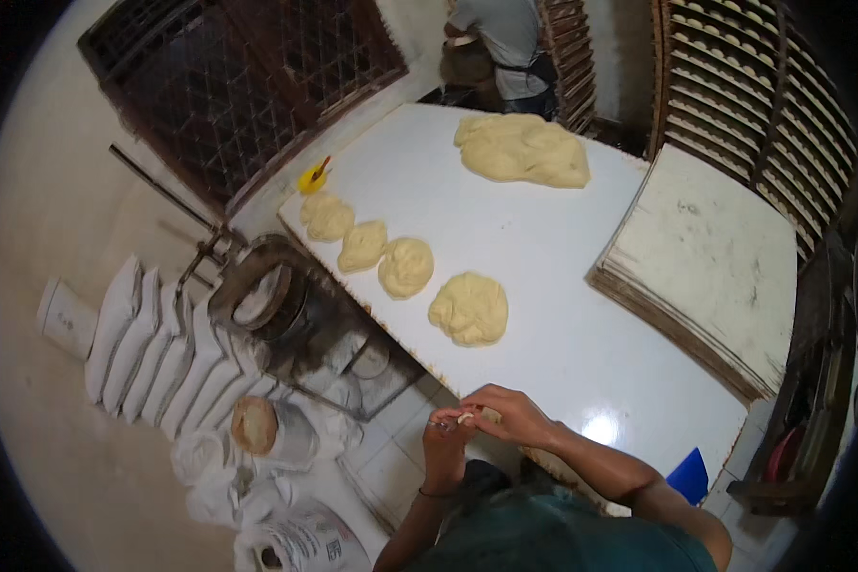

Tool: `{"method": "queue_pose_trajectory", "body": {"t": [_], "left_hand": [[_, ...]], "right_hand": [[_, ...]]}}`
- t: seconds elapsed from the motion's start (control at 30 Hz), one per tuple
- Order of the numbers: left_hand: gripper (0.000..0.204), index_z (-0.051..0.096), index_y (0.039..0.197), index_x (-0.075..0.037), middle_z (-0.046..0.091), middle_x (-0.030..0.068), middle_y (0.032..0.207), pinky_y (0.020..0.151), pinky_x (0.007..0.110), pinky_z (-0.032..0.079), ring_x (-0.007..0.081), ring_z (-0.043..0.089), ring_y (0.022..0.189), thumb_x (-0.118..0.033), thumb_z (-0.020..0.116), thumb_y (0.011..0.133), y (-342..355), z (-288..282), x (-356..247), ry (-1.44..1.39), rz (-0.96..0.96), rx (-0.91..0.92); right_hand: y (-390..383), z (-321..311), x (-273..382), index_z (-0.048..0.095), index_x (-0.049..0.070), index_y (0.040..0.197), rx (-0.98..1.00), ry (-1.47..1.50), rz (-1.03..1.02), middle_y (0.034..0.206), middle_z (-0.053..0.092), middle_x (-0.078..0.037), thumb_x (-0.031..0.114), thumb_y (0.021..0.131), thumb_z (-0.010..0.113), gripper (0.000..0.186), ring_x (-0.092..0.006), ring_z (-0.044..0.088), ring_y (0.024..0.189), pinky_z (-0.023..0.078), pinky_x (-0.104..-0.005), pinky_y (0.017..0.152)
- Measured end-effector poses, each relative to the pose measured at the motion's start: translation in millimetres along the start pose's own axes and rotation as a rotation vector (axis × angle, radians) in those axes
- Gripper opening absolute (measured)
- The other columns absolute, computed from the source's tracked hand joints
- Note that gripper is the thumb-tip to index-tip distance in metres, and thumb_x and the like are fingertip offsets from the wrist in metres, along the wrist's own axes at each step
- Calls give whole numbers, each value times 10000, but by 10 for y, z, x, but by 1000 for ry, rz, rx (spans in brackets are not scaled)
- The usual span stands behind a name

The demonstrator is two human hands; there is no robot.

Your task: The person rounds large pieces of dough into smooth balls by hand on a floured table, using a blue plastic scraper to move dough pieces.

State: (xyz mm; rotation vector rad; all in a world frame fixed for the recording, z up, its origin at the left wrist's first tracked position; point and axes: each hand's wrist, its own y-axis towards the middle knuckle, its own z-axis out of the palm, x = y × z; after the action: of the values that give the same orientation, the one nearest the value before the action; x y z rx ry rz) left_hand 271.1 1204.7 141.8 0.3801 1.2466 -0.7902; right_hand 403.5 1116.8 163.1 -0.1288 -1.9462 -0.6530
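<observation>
At the near edge of the white table, my left hand [444, 448] and my right hand [513, 416] meet with fingers drawn together. A small pale bit of dough [464, 418] shows between their fingertips. Just beyond my hands lies a round dough lump [469, 309]. Three more lumps run along the table's left edge: a near one [406, 267], a middle one [363, 246] and a far one [327, 218]. A large dough mass [524, 151] spreads at the far end. My hands touch none of these lumps.
Stacked flour-dusted boards [705, 257] cover the table's right side. A blue scraper-like sheet [688, 477] sits by my right elbow, a yellow dish [313, 177] at the far left corner. A machine [267, 296] and white sacks [162, 353] stand left. Another person [515, 48] stands beyond, near loaded racks [734, 86].
</observation>
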Motion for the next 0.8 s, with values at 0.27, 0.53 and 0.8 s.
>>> {"method": "queue_pose_trajectory", "body": {"t": [0.27,0.53,0.8], "left_hand": [[357,521,809,-31,439,5,608,498,200,303,69,363,540,-316,397,985,2493,395,-1,-40,-298,454],[119,529,929,-43,552,17,804,659,233,443,109,528,723,13,522,825,6058,1933,569,351,7,537],[625,296,1335,117,246,247,1437,1108,384,180,330,221,1346,-292,507,913,7612,2475,1438,1117,883,638]], "right_hand": [[-140,-658,-821,671,-4,853,-810,-26,597,785,667,-87,51,797,659,79,-147,630,728,501,-260,648],[-1370,137,-425,575,0,1009,-2073,-616,880,843,588,-83,183,932,518,206,-162,541,776,447,-318,683],[-1313,3713,-678,570,21,798,-2471,-112,1533,651,529,-79,24,822,492,82,-165,492,548,421,-311,492]]}}
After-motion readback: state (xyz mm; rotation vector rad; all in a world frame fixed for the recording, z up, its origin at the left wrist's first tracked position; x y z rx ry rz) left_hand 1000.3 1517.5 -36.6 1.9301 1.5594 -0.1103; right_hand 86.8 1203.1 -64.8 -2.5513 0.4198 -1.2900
